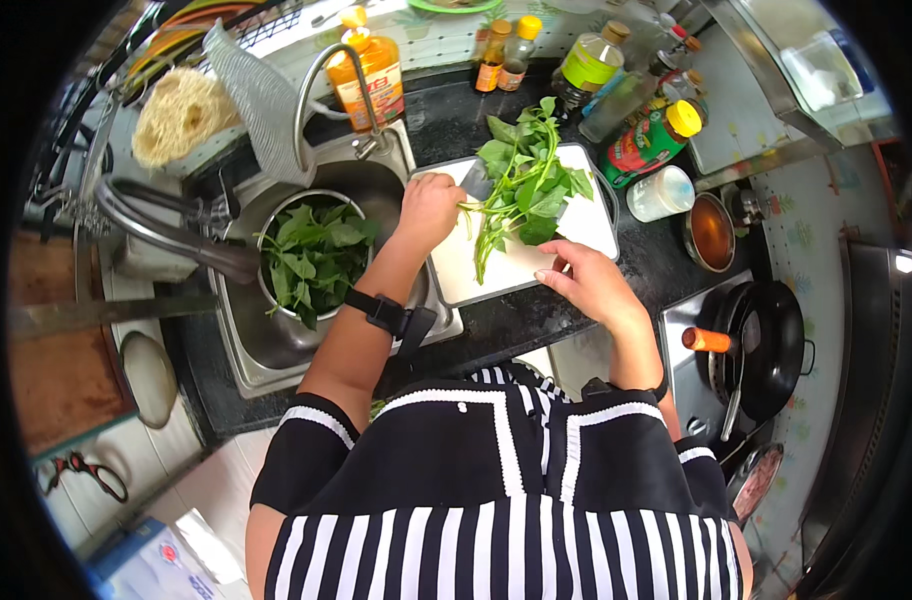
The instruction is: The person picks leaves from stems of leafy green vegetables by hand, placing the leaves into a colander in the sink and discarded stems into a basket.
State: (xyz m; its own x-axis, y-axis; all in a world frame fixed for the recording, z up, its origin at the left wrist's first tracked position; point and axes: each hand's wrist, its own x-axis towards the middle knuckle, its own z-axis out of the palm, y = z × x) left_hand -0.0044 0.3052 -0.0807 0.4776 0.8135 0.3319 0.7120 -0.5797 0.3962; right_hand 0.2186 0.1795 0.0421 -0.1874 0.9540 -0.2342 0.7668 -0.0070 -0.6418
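A bunch of leafy green stems (527, 176) lies across a white cutting board (456, 270) with a dark rim. My left hand (431, 206) is over the board's left side, fingers curled, its fingertips at the cut-looking stem ends. Whether it grips them is hidden. Beside those fingers, a grey flat surface (477, 180), possibly a knife blade, shows partly under the leaves. My right hand (587, 281) is at the board's front right edge, thumb and fingers apart, holding nothing, just below the lowest leaves. To the left, a metal pot (362, 206) full of similar green leaves (313, 251) sits in the sink.
Two curved faucets (317, 67) rise around the steel sink (250, 330). Bottles (591, 64) and a white-lidded jar (660, 193) line the counter's back right. A bowl of brown liquid (711, 231) stands near a black wok (778, 352) on the stove at right.
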